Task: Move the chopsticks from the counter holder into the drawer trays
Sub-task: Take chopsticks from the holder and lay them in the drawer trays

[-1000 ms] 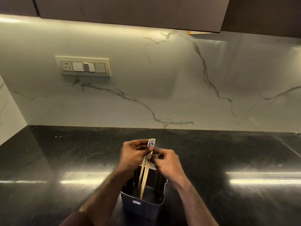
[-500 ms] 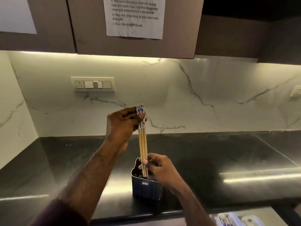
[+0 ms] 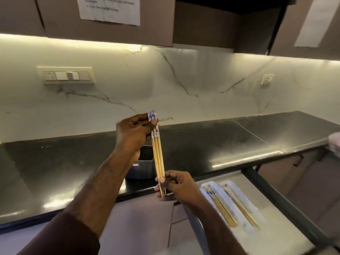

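The left hand point(image 3: 135, 134) pinches the patterned tops of the chopsticks point(image 3: 158, 159); the right hand point(image 3: 175, 184) curls its fingers round their thin tips. The bundle hangs nearly upright in the air, in front of the holder point(image 3: 144, 162) on the desk point(image 3: 202, 142) and left of the open drawer point(image 3: 272, 242), where two trays point(image 3: 214, 186) already hold pairs. These sticks look light, stiff and smooth, so likely to slide apart; gripping both ends, as here, should keep them together.

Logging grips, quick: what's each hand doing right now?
Left hand: pinches blue-patterned tops of the bamboo chopsticks.
Right hand: pinches their lower tips.
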Tool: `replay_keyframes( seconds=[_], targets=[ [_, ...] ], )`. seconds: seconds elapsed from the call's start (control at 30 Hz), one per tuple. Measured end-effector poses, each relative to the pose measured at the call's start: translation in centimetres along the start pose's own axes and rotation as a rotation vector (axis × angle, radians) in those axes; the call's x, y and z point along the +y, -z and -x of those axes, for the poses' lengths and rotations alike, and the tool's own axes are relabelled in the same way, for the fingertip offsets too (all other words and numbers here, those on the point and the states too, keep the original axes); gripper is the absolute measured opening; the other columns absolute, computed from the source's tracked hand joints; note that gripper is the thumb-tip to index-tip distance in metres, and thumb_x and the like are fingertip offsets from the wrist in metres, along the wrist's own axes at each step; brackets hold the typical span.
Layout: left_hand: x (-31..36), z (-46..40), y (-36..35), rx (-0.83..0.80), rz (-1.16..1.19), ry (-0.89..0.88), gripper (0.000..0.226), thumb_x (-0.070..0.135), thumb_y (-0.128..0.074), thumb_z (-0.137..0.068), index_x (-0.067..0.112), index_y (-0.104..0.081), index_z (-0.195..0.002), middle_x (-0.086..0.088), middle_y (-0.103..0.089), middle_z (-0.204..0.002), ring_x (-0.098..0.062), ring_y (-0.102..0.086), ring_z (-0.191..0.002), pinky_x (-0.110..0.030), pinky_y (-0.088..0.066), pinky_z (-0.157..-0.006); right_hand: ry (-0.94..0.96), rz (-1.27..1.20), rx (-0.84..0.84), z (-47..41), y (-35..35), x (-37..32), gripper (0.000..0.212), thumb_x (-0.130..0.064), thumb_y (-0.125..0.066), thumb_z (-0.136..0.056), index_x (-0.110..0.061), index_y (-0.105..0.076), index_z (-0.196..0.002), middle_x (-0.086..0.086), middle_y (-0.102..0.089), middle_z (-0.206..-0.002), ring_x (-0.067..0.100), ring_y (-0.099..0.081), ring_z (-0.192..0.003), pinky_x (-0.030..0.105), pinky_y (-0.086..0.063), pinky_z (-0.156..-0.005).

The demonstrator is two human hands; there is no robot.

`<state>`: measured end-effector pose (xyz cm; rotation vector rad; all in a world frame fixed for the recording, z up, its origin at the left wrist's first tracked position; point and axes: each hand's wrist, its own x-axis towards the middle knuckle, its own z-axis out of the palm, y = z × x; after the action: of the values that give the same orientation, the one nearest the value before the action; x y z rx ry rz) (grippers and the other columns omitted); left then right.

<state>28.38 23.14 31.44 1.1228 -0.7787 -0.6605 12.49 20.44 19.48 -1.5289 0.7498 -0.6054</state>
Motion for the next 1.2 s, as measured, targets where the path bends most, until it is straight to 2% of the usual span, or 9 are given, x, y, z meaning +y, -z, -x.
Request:
replay_keyframes(
  seconds=[0.13, 0.23, 0.33, 0.53, 0.7, 0.8, 0.93, 1.1, 1.2],
  targets=[
    [-1.3, 2.8, -5.1, -0.081, 0.053, 0.046, 0.022, 0.005, -0.073, -0.079, 0.010, -0.072, -0.100, -0.001, -0.078, -0.083, -0.012, -0.075, -0.078, -0.025, -0.060, -0.068, -0.036, 0.008, 0.078, 4.5, 4.6, 0.9, 0.019, -0.021, -0.060, -0.096, -0.006, -0.069, -0.104, 0.014, -0.075, -0.090, 0.026, -0.073, -0.083, 0.046, -0.061, -0.080],
    [-2.5, 5.1, -9.9, -0.146, 0.072, 0.073, 0.024, 0.005, -0.073, -0.079, 0.010, -0.072, -0.102, -0.005, -0.077, -0.088, -0.016, -0.075, -0.081, -0.025, -0.059, -0.066, -0.054, 0.014, 0.140, 8.1, 8.9, 1.6, 0.017, -0.022, -0.060, -0.096, -0.008, -0.070, -0.101, 0.013, -0.075, -0.088, 0.024, -0.073, -0.079, 0.044, -0.061, -0.080],
    [-3.9, 7.4, -15.3, -0.194, 0.083, 0.082, 0.021, 0.005, -0.074, -0.079, 0.013, -0.073, -0.099, -0.006, -0.077, -0.091, -0.020, -0.075, -0.085, -0.031, -0.060, -0.071, -0.068, 0.002, 0.206, 11.6, 13.5, 2.3, 0.017, -0.021, -0.062, -0.095, -0.008, -0.071, -0.098, 0.013, -0.075, -0.084, 0.023, -0.072, -0.074, 0.042, -0.062, -0.078],
    [-8.3, 13.0, -27.4, -0.192, 0.070, 0.155, 0.019, 0.005, -0.074, -0.078, 0.015, -0.072, -0.094, -0.008, -0.077, -0.090, -0.021, -0.075, -0.085, -0.036, -0.060, -0.078, -0.102, 0.014, 0.293, 18.0, 24.8, 4.1, 0.015, -0.019, -0.064, -0.094, -0.007, -0.073, -0.093, 0.019, -0.073, -0.083, 0.024, -0.070, -0.070, 0.043, -0.062, -0.073],
    [-11.9, 15.7, -34.6, -0.218, 0.004, 0.181, 0.022, 0.005, -0.073, -0.079, 0.013, -0.071, -0.099, -0.007, -0.076, -0.089, -0.019, -0.074, -0.083, -0.030, -0.061, -0.071, -0.160, 0.030, 0.331, 20.6, 32.1, 5.7, 0.017, -0.020, -0.065, -0.093, -0.006, -0.073, -0.088, 0.019, -0.073, -0.081, 0.025, -0.069, -0.068, 0.037, -0.061, -0.066],
    [-14.0, 15.9, -37.5, -0.210, -0.038, 0.180, 0.026, 0.006, -0.072, -0.080, 0.008, -0.070, -0.106, -0.004, -0.075, -0.087, -0.012, -0.074, -0.076, -0.021, -0.058, -0.063, -0.202, 0.057, 0.331, 20.9, 35.4, 6.7, 0.016, -0.022, -0.065, -0.093, -0.009, -0.073, -0.089, 0.018, -0.074, -0.083, 0.025, -0.070, -0.067, 0.034, -0.061, -0.062],
    [-17.7, 14.9, -40.1, -0.181, -0.138, 0.186, 0.030, 0.008, -0.072, -0.081, 0.008, -0.069, -0.111, -0.003, -0.075, -0.093, -0.014, -0.073, -0.081, -0.025, -0.060, -0.068, -0.251, 0.081, 0.320, 19.5, 38.6, 8.7, 0.017, -0.022, -0.064, -0.094, -0.008, -0.073, -0.092, 0.018, -0.074, -0.084, 0.025, -0.071, -0.067, 0.039, -0.063, -0.065],
    [-23.9, 12.5, -41.5, -0.122, -0.278, 0.194, 0.032, 0.014, -0.072, -0.082, 0.011, -0.068, -0.114, 0.000, -0.071, -0.094, -0.013, -0.071, -0.081, -0.014, -0.055, -0.058, -0.333, 0.096, 0.279, 15.9, 41.4, 11.6, 0.020, -0.021, -0.061, -0.095, -0.003, -0.071, -0.096, 0.020, -0.074, -0.086, 0.024, -0.071, -0.067, 0.042, -0.063, -0.067],
    [-28.1, 10.4, -41.8, -0.119, -0.352, 0.233, 0.031, 0.016, -0.072, -0.083, 0.011, -0.068, -0.114, -0.001, -0.072, -0.093, -0.013, -0.071, -0.080, -0.018, -0.056, -0.062, -0.405, 0.104, 0.253, 13.1, 42.6, 13.8, 0.021, -0.021, -0.062, -0.095, -0.003, -0.071, -0.096, 0.018, -0.075, -0.086, 0.024, -0.071, -0.069, 0.041, -0.063, -0.065]
  ],
)
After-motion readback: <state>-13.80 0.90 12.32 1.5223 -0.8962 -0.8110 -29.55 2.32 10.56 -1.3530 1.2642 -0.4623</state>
